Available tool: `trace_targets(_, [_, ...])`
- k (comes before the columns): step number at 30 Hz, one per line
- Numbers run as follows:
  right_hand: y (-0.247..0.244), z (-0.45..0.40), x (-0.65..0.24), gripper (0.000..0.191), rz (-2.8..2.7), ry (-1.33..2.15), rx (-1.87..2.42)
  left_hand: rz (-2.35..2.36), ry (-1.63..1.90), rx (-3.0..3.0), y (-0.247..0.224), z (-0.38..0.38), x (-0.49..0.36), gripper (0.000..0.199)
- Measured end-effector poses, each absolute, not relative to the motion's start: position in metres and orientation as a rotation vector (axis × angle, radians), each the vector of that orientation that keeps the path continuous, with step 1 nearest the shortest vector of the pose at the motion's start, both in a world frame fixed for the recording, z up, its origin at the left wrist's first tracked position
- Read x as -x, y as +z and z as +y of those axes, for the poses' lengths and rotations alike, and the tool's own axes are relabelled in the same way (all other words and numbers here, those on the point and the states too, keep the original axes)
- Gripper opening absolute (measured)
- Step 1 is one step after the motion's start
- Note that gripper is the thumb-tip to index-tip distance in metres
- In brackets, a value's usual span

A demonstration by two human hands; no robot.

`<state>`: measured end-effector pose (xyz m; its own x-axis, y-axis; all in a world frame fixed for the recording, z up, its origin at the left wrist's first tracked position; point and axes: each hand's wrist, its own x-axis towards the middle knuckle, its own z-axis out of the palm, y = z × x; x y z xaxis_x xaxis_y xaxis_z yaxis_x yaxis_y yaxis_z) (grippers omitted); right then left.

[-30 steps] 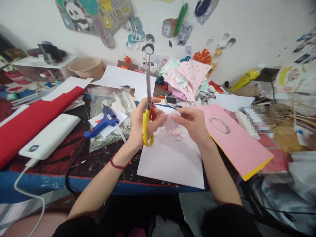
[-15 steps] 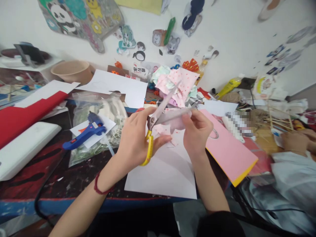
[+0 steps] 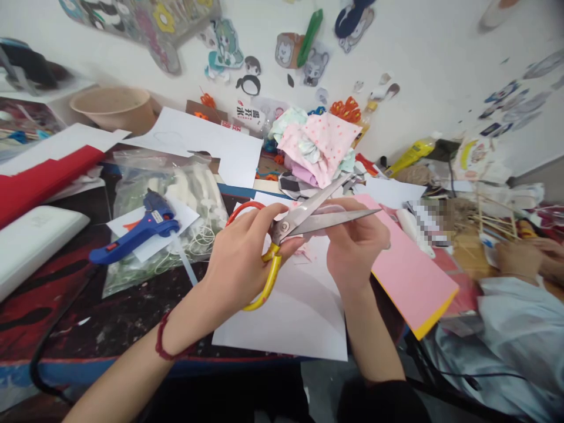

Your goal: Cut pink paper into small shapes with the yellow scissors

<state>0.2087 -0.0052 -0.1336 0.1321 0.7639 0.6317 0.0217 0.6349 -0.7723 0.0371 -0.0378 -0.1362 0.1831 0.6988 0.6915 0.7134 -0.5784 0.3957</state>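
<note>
My left hand (image 3: 240, 252) is closed on a pair of scissors (image 3: 317, 222) with red and yellow handles. The blades are parted and point right, passing in front of my right hand (image 3: 359, 249). Its bent fingers pinch a small pale pink scrap (image 3: 331, 208), which looks like cloth and is mostly hidden by the blades and fingers. Beneath both hands lies a white sheet of paper (image 3: 282, 329). A few pink dotted cloth scraps (image 3: 305, 254) rest on that sheet.
Beyond my hands is a heap of pink dotted cloth (image 3: 337, 144). A blue glue gun (image 3: 136, 232) lies on a plastic bag (image 3: 126, 270) at left. Pink card (image 3: 414, 276) lies at right, near a co-worker's hand (image 3: 520, 258).
The scissors have swung clockwise and rightward, and their blades are closer together. More of the pink scrap is now hidden. The whole view has shifted a little.
</note>
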Motion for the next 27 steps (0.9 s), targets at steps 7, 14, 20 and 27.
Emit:
trace_targets(7, [-0.1335,-0.0084,-0.2095,0.006,-1.343,0.669,0.821,-1.402,-1.411,2.393,-0.1383,-0.0363,-0.0368,0.035])
trace_targets(14, [-0.1391,-0.0049,-0.2096,0.007,-1.350,0.668,0.805,-1.389,-1.430,2.395,-0.1402,-0.0364,-0.0366,0.033])
trace_targets(20, [-0.1348,-0.0072,-0.2083,0.009,-1.301,0.701,0.824,-1.364,-1.444,2.406,-0.1393,-0.0365,-0.0372,0.030])
trace_targets(27, [-0.1341,-0.0080,-0.2067,0.016,-1.280,0.755,0.847,-1.384,-1.413,2.404,-0.1388,-0.0375,-0.0381,0.031])
